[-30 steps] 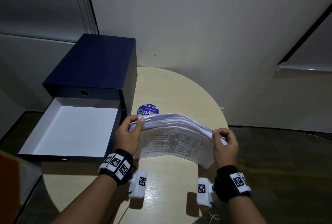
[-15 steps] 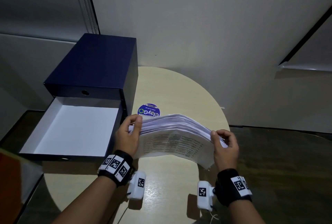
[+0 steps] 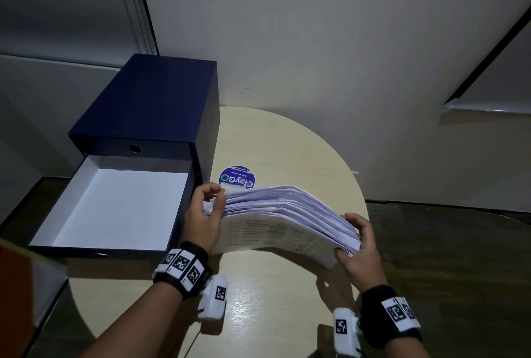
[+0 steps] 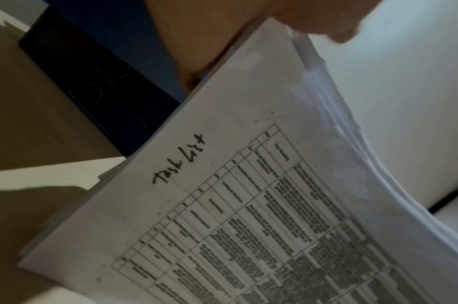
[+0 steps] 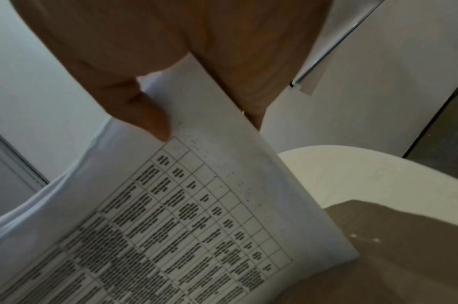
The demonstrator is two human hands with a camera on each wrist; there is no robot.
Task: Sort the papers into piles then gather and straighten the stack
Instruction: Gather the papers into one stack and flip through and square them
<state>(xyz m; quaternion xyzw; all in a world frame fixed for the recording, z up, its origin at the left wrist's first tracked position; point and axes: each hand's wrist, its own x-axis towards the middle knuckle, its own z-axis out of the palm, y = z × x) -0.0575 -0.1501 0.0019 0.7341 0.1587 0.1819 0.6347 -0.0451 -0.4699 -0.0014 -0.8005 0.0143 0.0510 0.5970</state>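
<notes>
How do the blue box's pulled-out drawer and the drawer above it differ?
The lower drawer is pulled out toward the person, while the upper drawer sits shut in the blue box. The lower drawer shows a white inside with nothing in it; the upper drawer shows only its dark front with a round finger hole. Both belong to the same box, standing on the round table left of the paper stack.

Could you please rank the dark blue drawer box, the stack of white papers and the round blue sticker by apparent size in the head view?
1. Dark blue drawer box, open drawer included: largest.
2. Bowed stack of white printed papers, held at both ends.
3. Round blue sticker on the table: clearly smallest, partly hidden behind the papers.
</notes>
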